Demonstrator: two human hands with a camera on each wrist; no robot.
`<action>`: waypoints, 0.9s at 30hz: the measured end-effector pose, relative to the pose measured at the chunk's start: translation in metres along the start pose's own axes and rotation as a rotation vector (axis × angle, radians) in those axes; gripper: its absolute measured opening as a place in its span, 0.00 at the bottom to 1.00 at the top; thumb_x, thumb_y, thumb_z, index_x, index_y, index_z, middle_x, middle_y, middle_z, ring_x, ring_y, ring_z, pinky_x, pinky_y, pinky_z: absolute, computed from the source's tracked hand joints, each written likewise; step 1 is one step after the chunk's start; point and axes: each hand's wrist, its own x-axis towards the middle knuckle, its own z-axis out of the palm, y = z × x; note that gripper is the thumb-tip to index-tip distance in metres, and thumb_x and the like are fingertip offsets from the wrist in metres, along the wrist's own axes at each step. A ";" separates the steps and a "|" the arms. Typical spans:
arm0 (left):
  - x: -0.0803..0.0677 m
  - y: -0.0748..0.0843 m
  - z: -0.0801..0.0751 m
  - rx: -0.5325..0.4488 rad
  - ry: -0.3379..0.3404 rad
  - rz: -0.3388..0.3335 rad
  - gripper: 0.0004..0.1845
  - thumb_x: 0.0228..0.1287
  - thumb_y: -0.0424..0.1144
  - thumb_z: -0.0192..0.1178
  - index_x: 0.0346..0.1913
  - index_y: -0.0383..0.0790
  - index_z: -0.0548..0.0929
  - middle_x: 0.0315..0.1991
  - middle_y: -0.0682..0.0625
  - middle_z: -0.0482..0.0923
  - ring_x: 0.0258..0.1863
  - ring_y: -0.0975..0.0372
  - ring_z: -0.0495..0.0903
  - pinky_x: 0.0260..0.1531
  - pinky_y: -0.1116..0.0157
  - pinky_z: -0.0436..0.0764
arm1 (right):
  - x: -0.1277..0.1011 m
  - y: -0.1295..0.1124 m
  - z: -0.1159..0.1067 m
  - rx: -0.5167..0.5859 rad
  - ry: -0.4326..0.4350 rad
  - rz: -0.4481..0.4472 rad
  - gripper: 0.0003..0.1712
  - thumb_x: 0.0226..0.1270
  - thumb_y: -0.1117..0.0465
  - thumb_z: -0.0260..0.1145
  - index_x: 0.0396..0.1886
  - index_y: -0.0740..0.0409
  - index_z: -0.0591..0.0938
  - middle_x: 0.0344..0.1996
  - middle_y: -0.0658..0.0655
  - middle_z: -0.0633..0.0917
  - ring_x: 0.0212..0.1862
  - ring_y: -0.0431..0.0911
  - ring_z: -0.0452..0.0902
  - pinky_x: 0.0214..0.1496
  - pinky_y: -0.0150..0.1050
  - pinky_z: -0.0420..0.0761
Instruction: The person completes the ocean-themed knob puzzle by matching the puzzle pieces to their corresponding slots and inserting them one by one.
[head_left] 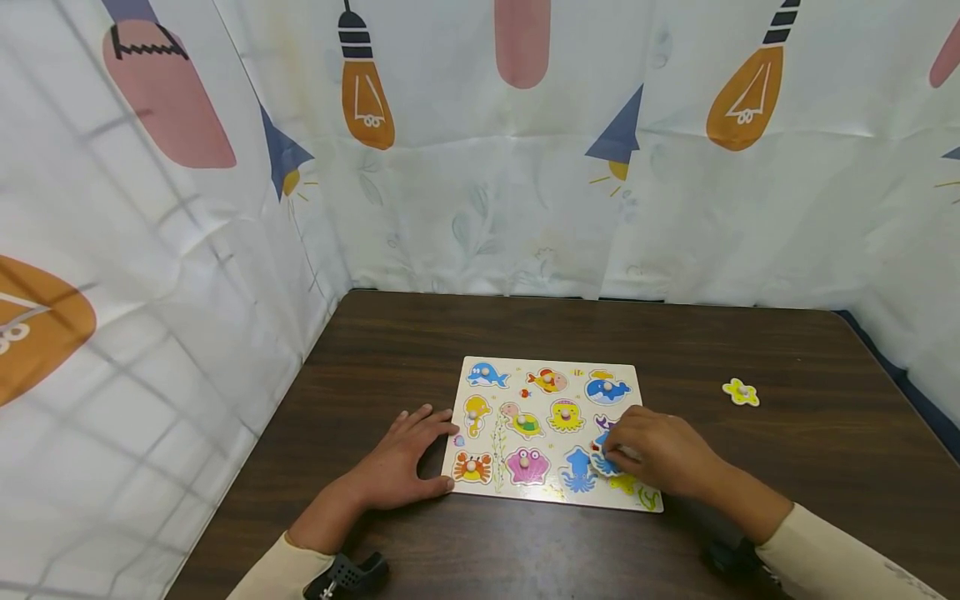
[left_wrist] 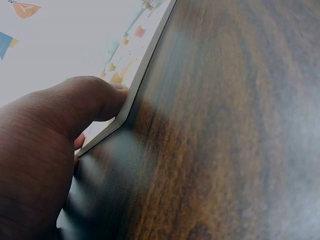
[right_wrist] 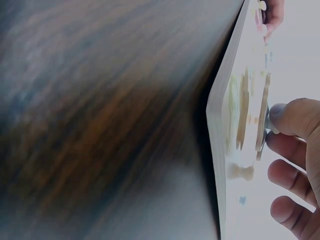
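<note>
The puzzle board [head_left: 551, 367] is steadied on the table [head_left: 787, 467] by the flat, spread left hand [head_left: 397, 462]. A blue piece [head_left: 602, 461], pinched by the right hand [head_left: 660, 454] at the board's lower right, is probably best turned until it drops in, not forced.

The head view looks forward and down on the puzzle board [head_left: 551, 429] from above its near edge. Both wrist views skim the bench [left_wrist: 225, 140] very close, sharing that board's near edge [right_wrist: 220, 110].

Dark wooden table [head_left: 465, 325] enclosed by bulb-printed white curtains [head_left: 480, 167].
</note>
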 end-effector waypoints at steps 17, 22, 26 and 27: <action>0.000 0.001 -0.002 -0.020 -0.003 0.006 0.39 0.61 0.63 0.68 0.72 0.53 0.72 0.78 0.52 0.61 0.80 0.49 0.50 0.76 0.41 0.44 | 0.008 -0.011 0.009 0.021 -0.010 -0.045 0.06 0.60 0.55 0.79 0.35 0.42 0.89 0.34 0.37 0.83 0.40 0.35 0.78 0.36 0.34 0.83; 0.000 0.000 -0.001 -0.024 -0.001 0.015 0.38 0.61 0.62 0.68 0.72 0.53 0.72 0.78 0.52 0.60 0.80 0.49 0.50 0.76 0.41 0.44 | 0.011 -0.014 0.011 0.024 0.030 -0.089 0.08 0.57 0.57 0.80 0.33 0.41 0.88 0.32 0.35 0.82 0.39 0.34 0.76 0.35 0.33 0.81; 0.000 -0.001 -0.001 -0.023 0.001 0.015 0.38 0.61 0.62 0.68 0.72 0.52 0.72 0.78 0.52 0.60 0.80 0.48 0.50 0.76 0.41 0.44 | 0.013 -0.017 0.013 0.029 0.024 -0.095 0.07 0.58 0.57 0.80 0.33 0.42 0.88 0.32 0.35 0.83 0.38 0.34 0.76 0.37 0.34 0.82; 0.000 -0.001 -0.001 -0.022 0.001 0.015 0.38 0.61 0.62 0.68 0.72 0.52 0.72 0.78 0.52 0.60 0.80 0.48 0.50 0.76 0.41 0.44 | 0.014 -0.018 0.013 0.035 0.016 -0.093 0.07 0.59 0.57 0.79 0.34 0.42 0.88 0.32 0.35 0.83 0.38 0.35 0.76 0.37 0.35 0.82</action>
